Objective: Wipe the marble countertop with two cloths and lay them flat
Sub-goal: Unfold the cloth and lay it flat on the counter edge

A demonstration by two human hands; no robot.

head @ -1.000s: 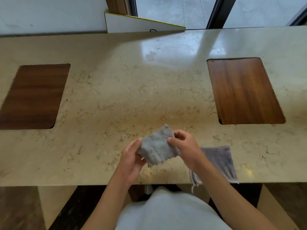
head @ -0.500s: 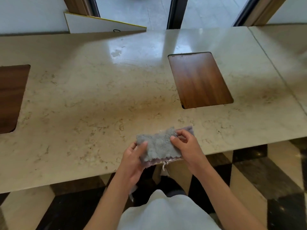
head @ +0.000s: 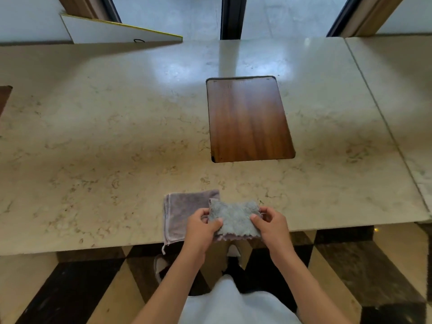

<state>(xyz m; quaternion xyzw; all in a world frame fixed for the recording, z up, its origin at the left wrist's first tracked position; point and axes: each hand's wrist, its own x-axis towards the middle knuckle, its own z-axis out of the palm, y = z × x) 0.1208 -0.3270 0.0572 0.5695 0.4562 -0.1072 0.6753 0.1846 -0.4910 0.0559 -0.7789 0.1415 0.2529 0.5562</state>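
A small fluffy grey cloth (head: 235,218) is stretched between my hands just above the front edge of the marble countertop (head: 117,146). My left hand (head: 202,226) pinches its left side and my right hand (head: 271,224) pinches its right side. A purple-grey cloth (head: 184,211) lies flat on the counter to the left, partly under the grey cloth and my left hand. One corner of the purple-grey cloth hangs over the counter's edge.
A dark wooden inset panel (head: 249,120) sits in the counter behind the cloths, and another (head: 4,97) shows at the far left edge. A white board (head: 117,31) leans at the back left. A seam (head: 383,118) divides the counter on the right. Checkered floor lies below.
The view has swung so the counter sits further left. The grey cloth, bunched a second ago, is now spread between both hands, with the purple-grey cloth to its left.
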